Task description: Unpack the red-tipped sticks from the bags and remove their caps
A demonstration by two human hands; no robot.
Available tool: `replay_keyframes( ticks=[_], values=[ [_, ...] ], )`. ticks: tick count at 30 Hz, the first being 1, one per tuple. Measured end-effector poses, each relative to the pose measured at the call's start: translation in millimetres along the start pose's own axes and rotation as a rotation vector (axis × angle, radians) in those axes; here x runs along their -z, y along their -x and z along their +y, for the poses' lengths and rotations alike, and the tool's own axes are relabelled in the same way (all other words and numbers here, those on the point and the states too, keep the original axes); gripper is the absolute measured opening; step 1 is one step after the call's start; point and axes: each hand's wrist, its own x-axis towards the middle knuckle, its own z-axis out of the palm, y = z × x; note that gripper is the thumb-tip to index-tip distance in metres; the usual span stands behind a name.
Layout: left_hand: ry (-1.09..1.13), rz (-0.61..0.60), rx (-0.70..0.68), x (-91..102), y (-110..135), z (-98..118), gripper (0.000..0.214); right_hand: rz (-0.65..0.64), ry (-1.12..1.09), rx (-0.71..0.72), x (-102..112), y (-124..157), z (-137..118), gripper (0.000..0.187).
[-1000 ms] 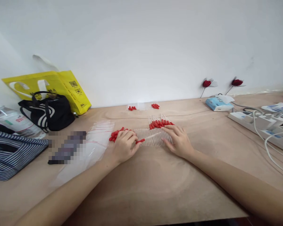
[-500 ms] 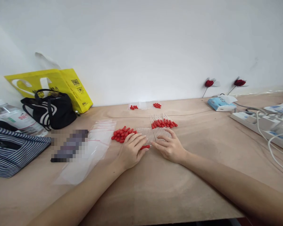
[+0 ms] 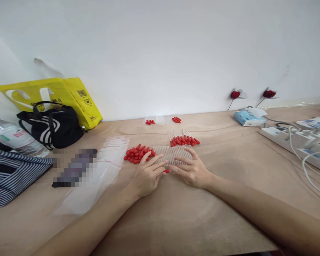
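Between my hands is a red rubber bulb, with what looks like the end of a thin clear tube at its right side. My left hand is closed round the bulb from the left, its fingers partly hiding it. My right hand closes on the tube from the right; most of that tube is hidden under the fingers. Just beyond my fingertips lies a row of thin clear tubes. Left of the row is a pile of loose red bulbs. Behind it lie several tubes fitted with red bulbs.
Clear zip bags lie at the left, beside a blurred dark object. A striped bag, a black bag and a yellow bag stand farther left. A tissue pack and a power strip are at the right.
My hands have come closer together, and the red bulb now touches or nearly touches my right fingertips. The whole view has shifted slightly.
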Motion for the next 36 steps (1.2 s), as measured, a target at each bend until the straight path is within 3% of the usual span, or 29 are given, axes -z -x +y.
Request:
replay_keyframes(
  ticks=[5,10,15,19,22,25,28,31,36],
  values=[
    [-0.002,0.028,0.012,4.8,6,-8,0.024,0.003,-0.013,-0.026,7,7,7,0.028],
    [0.012,0.134,0.148,7.3,12,-14,0.018,-0.019,0.033,-0.335,15,18,19,0.025],
    [0.024,0.279,0.283,4.2,10,-18,0.023,-0.020,-0.003,-0.552,11,24,35,0.032],
    [-0.012,0.316,0.487,18.7,10,-47,0.028,-0.085,0.069,-0.675,15,31,53,0.031],
    [0.080,0.211,0.770,31.7,7,-87,0.032,-0.122,0.064,-0.722,17,34,60,0.027],
    [0.098,-0.036,1.046,34.7,0,-127,0.033,-0.103,0.034,-0.747,14,35,61,0.022],
    [0.138,-0.177,1.093,29.6,-7,-149,0.021,-0.088,0.025,-0.752,9,34,58,0.020],
    [0.168,-0.279,1.086,26.2,-9,-152,0.013,-0.086,-0.008,-0.730,6,32,55,0.019],
    [0.082,-0.286,1.062,32.5,-12,-144,0.025,-0.095,-0.060,-0.722,5,30,52,0.019]
  ],
)
